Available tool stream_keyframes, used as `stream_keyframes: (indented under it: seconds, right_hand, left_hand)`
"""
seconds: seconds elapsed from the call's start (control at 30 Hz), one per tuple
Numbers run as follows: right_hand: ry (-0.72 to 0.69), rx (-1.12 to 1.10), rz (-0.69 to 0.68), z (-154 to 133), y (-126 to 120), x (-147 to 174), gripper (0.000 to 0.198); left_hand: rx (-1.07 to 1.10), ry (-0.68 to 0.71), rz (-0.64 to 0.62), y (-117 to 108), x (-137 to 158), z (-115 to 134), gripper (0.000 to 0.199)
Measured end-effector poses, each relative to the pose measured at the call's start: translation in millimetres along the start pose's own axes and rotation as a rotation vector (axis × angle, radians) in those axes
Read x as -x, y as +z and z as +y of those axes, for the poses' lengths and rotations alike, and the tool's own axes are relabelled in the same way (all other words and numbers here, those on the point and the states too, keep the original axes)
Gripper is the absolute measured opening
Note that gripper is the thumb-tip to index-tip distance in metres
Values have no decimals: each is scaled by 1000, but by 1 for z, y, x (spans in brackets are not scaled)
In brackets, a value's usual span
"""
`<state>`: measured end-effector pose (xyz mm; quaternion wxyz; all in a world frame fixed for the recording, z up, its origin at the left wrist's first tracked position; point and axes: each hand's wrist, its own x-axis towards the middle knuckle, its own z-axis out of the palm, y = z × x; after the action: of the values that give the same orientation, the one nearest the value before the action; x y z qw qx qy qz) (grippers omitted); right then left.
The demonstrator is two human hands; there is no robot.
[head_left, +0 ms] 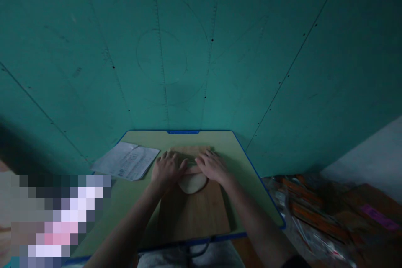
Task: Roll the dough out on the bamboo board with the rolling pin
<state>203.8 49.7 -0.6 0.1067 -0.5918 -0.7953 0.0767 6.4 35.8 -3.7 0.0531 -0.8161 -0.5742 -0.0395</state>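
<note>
A flattened round of pale dough (192,184) lies on a wooden cutting board (194,215). Across the dough's far part runs a short stretch of a rolling pin (192,170), seen between my two hands. My left hand (168,168) rests over the pin's left end, fingers pointing away and thumb turned inward. Over its right end lies my right hand (214,166), its thumb also toward the middle. Both palms hide the pin's ends, and the dim light blurs the grip. The dough's far edge is partly covered by the pin.
The board sits on a small pale table (241,184) with a blue rim. A printed paper sheet (128,161) lies at the table's left. Behind stands a green wall (188,58). Cardboard boxes (361,213) and plastic wrapping are on the right. Something pixelated (65,217) fills the lower left.
</note>
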Motion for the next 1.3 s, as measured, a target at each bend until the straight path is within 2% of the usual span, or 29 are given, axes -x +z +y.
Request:
stream_keyframes:
  seconds: [0.2, 0.37, 0.63, 1.0, 1.3]
  right_hand:
    - [47, -28, -19, -2, -4, -14, 45]
    - [64, -71, -35, 0, -4, -26, 40]
    - [96, -70, -34, 4, 2, -46, 34]
    - [75, 49, 100, -7, 3, 0, 36]
    - [-55, 117, 198, -13, 4, 37, 36]
  left_hand:
    - [78, -119, 9, -3, -18, -2, 40]
    - [108, -150, 14, -2, -30, -6, 32]
    - [100, -201, 6, -1, -43, -12, 30]
    - [44, -188, 102, -4, -7, 6, 34]
    - [32, -123, 163, -6, 24, 21, 38]
